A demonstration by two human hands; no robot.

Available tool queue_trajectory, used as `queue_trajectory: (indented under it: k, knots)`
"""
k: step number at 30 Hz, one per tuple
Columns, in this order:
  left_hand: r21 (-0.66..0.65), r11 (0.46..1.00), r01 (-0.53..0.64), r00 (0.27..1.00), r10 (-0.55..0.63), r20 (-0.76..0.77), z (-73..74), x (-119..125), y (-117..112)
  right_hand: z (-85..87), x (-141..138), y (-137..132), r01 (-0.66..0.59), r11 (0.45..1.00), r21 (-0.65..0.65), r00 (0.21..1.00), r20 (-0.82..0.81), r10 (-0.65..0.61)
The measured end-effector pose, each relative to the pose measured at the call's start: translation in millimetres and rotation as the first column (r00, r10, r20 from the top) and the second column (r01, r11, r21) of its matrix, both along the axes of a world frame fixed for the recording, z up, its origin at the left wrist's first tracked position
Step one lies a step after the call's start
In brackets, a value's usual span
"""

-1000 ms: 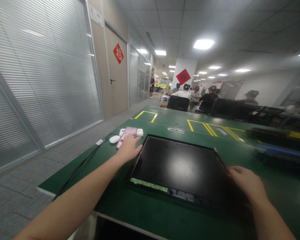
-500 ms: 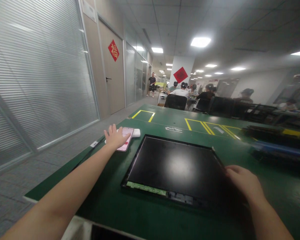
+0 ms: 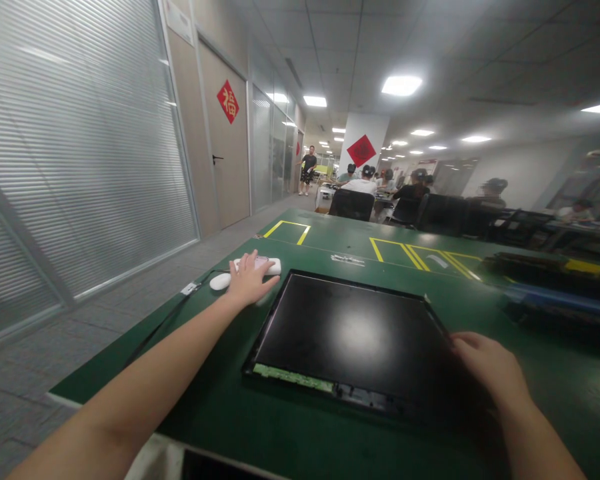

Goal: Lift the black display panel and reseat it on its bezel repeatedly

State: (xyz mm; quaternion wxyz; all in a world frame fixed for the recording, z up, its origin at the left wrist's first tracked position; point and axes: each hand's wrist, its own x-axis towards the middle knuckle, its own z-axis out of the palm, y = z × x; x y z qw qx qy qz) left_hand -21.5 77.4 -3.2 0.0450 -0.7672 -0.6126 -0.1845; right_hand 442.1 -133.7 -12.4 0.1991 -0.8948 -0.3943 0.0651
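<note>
A black flat display panel (image 3: 353,330) lies face up on the green table (image 3: 300,427), with a strip of circuit board along its near edge. My left hand (image 3: 249,280) reaches out flat, fingers apart, over a pink phone that it mostly hides. That phone sits against a white power bank (image 3: 275,266), with a white oval plug (image 3: 219,281) to the left. My right hand (image 3: 490,372) rests on the panel's right edge, fingers curled over the rim.
A dark cable (image 3: 160,323) runs from the plug over the table's left edge. Yellow tape boxes (image 3: 420,257) mark the far tabletop. Dark trays (image 3: 555,280) sit at right. Several seated people (image 3: 365,187) work at desks behind; one person (image 3: 309,167) stands in the corridor.
My left hand shifted over the phone, from its left side to lying on top of it and covering it. The right hand and panel stayed put.
</note>
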Motion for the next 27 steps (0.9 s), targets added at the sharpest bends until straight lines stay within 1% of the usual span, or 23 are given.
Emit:
queue_trajectory:
  k: [3,5,7,9,13,15,17,22,25,27]
  knots:
    - [0.055,0.989,0.135,0.991,-0.135,-0.005,2.9,10.1,-17.1,-0.7,0.2,0.2,0.003,1.000,0.004,1.000,0.000,-0.003]
    - [0.028,0.979,0.204,0.979,-0.204,0.017,6.2,16.4,-29.3,-1.0,-0.3,0.3,0.001,1.000,0.012,1.000,0.004,-0.001]
    - [-0.029,0.966,0.259,0.965,-0.258,0.039,9.1,21.5,-41.2,-1.0,-0.6,0.5,-0.002,1.000,0.019,1.000,0.015,0.002]
    - [-0.090,0.957,0.275,0.961,-0.274,0.031,10.4,24.9,-51.9,-0.6,-0.6,0.9,-0.003,1.000,0.021,1.000,0.018,0.003]
    - [-0.210,0.955,0.209,0.978,-0.207,0.036,7.1,25.8,-66.3,0.6,-0.4,1.7,0.000,1.000,0.028,1.000,0.008,0.000]
    - [-0.246,0.948,0.203,0.979,-0.199,0.044,3.4,23.5,-69.1,1.2,-1.0,1.8,0.000,0.999,0.034,1.000,0.006,0.000]
    - [-0.263,0.939,0.223,0.975,-0.212,0.069,-1.2,20.0,-69.0,2.0,-2.1,1.3,-0.001,0.999,0.048,1.000,-0.009,0.001]
    - [-0.235,0.924,0.301,0.941,-0.247,0.233,-12.9,11.3,-61.9,4.1,-3.8,-1.3,0.054,0.995,0.084,0.993,-0.105,-0.045]
    - [-0.212,0.913,0.349,0.924,-0.297,0.242,-17.2,9.2,-58.8,1.4,0.5,-2.2,0.082,0.990,0.115,0.993,-0.089,-0.072]
    - [-0.210,0.907,0.364,0.910,-0.298,0.289,-17.5,8.7,-59.1,-3.6,5.6,-1.3,0.095,0.987,0.130,0.994,-0.070,-0.086]
